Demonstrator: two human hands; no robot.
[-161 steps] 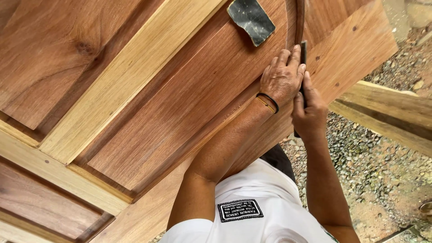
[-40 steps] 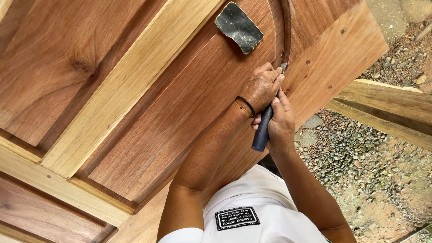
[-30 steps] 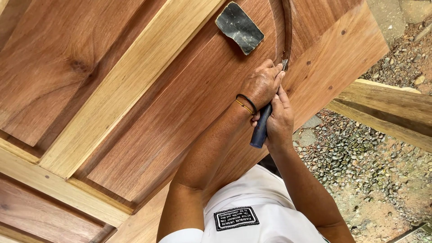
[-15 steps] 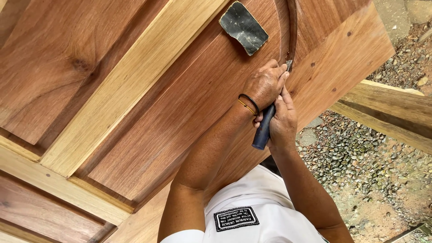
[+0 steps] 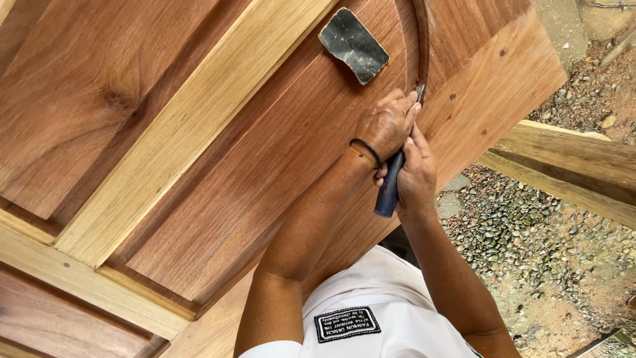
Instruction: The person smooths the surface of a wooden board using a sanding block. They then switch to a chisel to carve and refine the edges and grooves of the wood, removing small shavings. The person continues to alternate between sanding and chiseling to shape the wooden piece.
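Note:
A brown wooden door [image 5: 218, 166] with raised panels lies flat in front of me. My left hand [image 5: 386, 124], with a black band at the wrist, presses down on the metal blade of a chisel. The blade's tip [image 5: 420, 89] sits in a dark curved groove [image 5: 422, 40] cut into the door. My right hand [image 5: 419, 178] grips the chisel's blue handle [image 5: 388, 191] just behind the left hand. A dark piece of sandpaper [image 5: 353, 45] lies loose on the panel, a little beyond my left hand.
Pale wooden rails [image 5: 192, 132] cross the door diagonally. The door's right edge [image 5: 530, 86] overhangs gravel ground [image 5: 523, 232]. A rough timber beam [image 5: 570, 169] lies to the right, below the door's edge.
Since the oldest frame both hands and the chisel have slid a little along the curved groove towards me. Over the last second they have barely shifted.

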